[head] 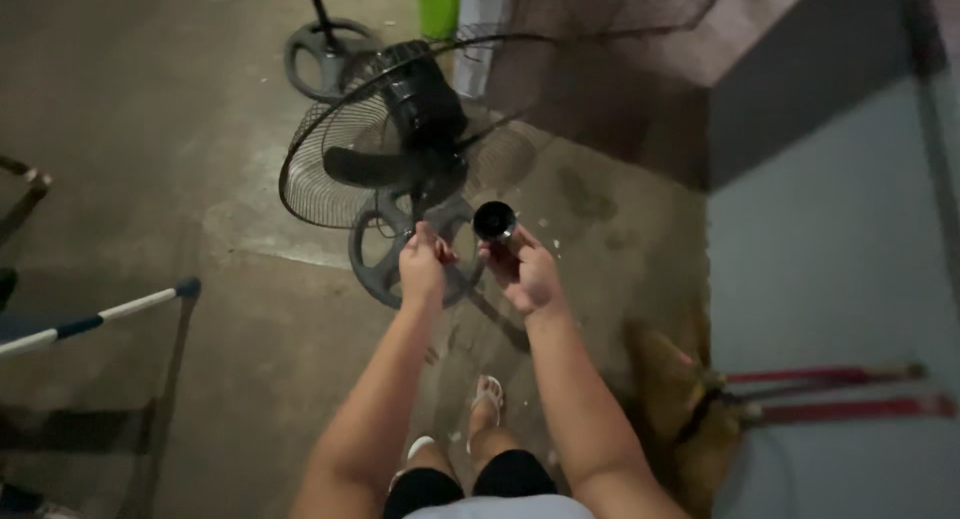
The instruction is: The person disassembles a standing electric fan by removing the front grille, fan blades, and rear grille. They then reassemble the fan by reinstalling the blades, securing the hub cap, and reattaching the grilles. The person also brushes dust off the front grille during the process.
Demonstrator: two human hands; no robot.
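Observation:
A black standing fan [420,109] with a round wire grille [330,169] stands on its round base [385,254] on the concrete floor in front of me. My right hand [525,269] is raised and holds a small round black cap [494,220] between its fingertips. My left hand [422,264] is beside it, fingers pinched on something small with a reddish tint that I cannot make out. Both hands hover just in front of the fan's base, below the motor housing.
A second fan base [322,51] and pole stand behind, next to a green container [438,4]. Two brooms with red handles [830,394] lie against the grey wall at right. A white-and-blue pole [95,319] leans at left. My sandalled feet [487,394] are below.

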